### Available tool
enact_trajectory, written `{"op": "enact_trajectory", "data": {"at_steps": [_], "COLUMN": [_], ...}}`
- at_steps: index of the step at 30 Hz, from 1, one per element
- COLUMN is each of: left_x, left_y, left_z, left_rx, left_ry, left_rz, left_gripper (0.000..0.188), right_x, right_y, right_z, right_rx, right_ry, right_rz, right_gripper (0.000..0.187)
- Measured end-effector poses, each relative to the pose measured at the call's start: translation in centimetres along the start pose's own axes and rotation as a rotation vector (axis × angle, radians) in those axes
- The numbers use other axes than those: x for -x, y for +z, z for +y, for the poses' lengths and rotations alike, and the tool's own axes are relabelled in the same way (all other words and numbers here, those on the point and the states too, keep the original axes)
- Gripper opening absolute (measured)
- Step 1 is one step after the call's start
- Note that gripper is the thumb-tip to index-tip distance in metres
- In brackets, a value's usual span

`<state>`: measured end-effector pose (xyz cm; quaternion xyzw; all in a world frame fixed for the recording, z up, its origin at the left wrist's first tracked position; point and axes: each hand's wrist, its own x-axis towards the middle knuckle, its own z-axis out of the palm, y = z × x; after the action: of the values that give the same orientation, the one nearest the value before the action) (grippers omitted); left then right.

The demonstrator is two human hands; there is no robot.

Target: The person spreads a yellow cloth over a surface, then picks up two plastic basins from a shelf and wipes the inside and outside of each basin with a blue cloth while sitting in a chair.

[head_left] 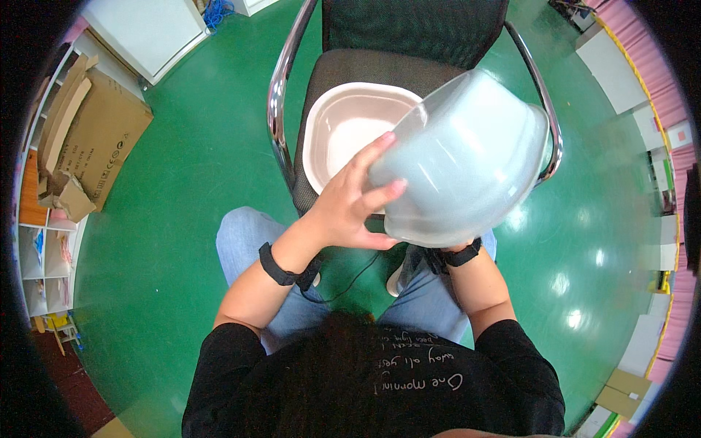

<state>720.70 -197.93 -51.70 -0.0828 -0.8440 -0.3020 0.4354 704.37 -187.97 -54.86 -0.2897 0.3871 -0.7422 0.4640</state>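
Observation:
A translucent pale-blue plastic basin [460, 160] is held up, tilted, over the right part of the chair seat. My left hand [354, 201] has its fingers spread and bent against the basin's left side, with the thumb at the lower edge. Behind the basin's near side is my right hand [461, 244]; only a sliver near the wrist shows, and its fingers are hidden. A pinkish-white basin [315, 157] with rounded corners sits upright on the seat, its right side covered by the held basin.
The dark chair [358, 64] has curved metal armrests on both sides of the seat. To the left stand an opened cardboard box [109, 131] and a white shelf unit [57, 252]. Boxes and a pink curtain [642, 36] line the right edge. The floor [168, 182] is green.

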Motion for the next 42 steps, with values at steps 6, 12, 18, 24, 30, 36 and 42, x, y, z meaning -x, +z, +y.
{"op": "enact_trajectory", "data": {"at_steps": [6,12,18,24,30,36,42], "left_x": [-0.3,-0.1,0.5,0.3,0.4,1.2,1.8], "left_y": [0.6,1.0,0.8,0.0,-0.6,-0.6,-0.4], "left_z": [0.2,0.2,-0.5,-0.8,-0.8,-1.1,-1.5], "left_rx": [-0.008,0.094,0.065,0.036,0.003,-0.016,-0.050], "left_ry": [-0.095,-0.094,-0.130,-0.124,-0.152,-0.183,-0.178], "left_rz": [-0.098,-0.061,-0.013,0.009,-0.002,0.003,0.029], "left_gripper": [0.085,0.089,0.090,0.094,0.098,0.102,0.104], "right_x": [2.3,2.0,0.2,-0.7,-0.9,-1.5,-1.3], "right_y": [-0.3,0.3,1.1,1.6,1.7,2.0,3.0], "right_z": [-1.4,-1.4,-0.4,0.2,0.5,0.6,-0.4], "right_rx": [-0.062,0.001,0.134,0.654,0.740,0.842,0.855], "right_ry": [-0.083,-0.121,-0.130,-0.380,-0.273,-0.384,-0.374], "right_rz": [-0.191,-0.259,-0.324,-0.451,-0.343,-0.354,-0.389], "right_gripper": [0.061,0.062,0.063,0.065,0.054,0.046,0.047]}}
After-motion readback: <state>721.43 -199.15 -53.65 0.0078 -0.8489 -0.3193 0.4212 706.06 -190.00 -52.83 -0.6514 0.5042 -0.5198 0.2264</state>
